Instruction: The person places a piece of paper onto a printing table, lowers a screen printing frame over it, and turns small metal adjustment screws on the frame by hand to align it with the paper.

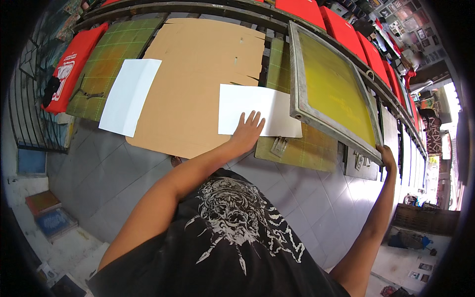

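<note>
My left hand [250,127] rests with fingers spread on a white sheet [269,101], which lies partly over a brown cardboard board [193,69] and a green gridded platen [307,153]. My right hand [387,156] grips the lower right corner of a metal-framed screen with yellow mesh [336,79], held tilted at the right of the sheet; its left lower corner overlaps the sheet in this view. A second white sheet [129,94] lies along the left side of the cardboard.
A green platen [118,47] and a red printed fabric [74,67] are at left. Red items [341,34] line the rack behind, whose rails [217,11] run across the top. Tiled floor [94,173] shows below. Stacked coloured boards [52,215] sit at lower left.
</note>
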A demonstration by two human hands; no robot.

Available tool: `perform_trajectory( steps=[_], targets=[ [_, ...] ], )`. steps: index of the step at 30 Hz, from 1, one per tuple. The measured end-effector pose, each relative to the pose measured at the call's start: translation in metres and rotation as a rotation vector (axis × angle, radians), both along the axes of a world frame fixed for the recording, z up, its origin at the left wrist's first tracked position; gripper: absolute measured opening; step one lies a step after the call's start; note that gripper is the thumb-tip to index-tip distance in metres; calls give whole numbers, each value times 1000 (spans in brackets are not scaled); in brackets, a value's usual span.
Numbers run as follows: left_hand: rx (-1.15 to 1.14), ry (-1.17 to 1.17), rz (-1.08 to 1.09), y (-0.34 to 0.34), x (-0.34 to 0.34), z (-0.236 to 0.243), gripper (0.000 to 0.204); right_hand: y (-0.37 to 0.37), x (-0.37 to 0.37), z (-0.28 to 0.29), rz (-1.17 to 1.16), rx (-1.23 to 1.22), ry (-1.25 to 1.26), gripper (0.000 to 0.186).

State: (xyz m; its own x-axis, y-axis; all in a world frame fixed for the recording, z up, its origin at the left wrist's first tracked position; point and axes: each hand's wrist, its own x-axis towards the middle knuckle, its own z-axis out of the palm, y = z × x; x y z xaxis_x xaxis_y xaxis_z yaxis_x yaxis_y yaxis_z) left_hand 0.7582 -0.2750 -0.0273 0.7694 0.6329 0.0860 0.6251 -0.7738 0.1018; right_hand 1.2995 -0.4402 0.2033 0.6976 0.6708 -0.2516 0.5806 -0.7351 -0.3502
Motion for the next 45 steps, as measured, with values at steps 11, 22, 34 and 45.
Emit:
perform_trajectory(
  steps=[11,22,34,45],
  targets=[
    [-100,-87,-89,6,-19,-4,61,-3,9,-6,12,7,35,51],
    [-1584,-1273,328,29,17,115,71,5,-5,7,31,-17,106,49],
    [-1861,-1244,167,76,43,192,34,-57,-5,-29,-435,940,120,70],
    [-1806,-1256,198,85,47,224,33,56,-392,-194,118,441,-200,92]
  ],
)
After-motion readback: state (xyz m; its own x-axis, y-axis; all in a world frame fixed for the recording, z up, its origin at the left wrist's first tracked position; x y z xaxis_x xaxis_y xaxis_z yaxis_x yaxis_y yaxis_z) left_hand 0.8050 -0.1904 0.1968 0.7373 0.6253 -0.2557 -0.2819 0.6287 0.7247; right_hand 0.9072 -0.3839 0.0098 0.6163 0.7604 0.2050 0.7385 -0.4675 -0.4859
